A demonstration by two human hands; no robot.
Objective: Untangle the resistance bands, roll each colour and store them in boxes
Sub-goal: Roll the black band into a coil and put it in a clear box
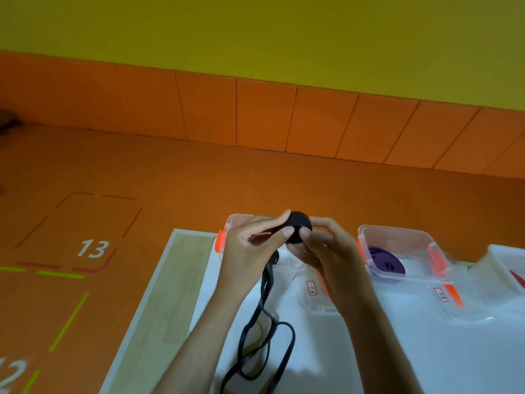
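Observation:
A black resistance band is partly wound into a tight roll held up above the table. My left hand pinches the roll from the left, and my right hand pinches it from the right. The loose tail of the band hangs down and lies in loops on the white table. Behind my hands stands a clear box with orange clips, mostly hidden. A second clear box to the right holds a rolled purple band.
A third clear box at the far right edge shows something red inside. Clear lids with labels lie in front of the boxes. The table's left edge has a wooden strip. Orange floor with painted numbers lies beyond.

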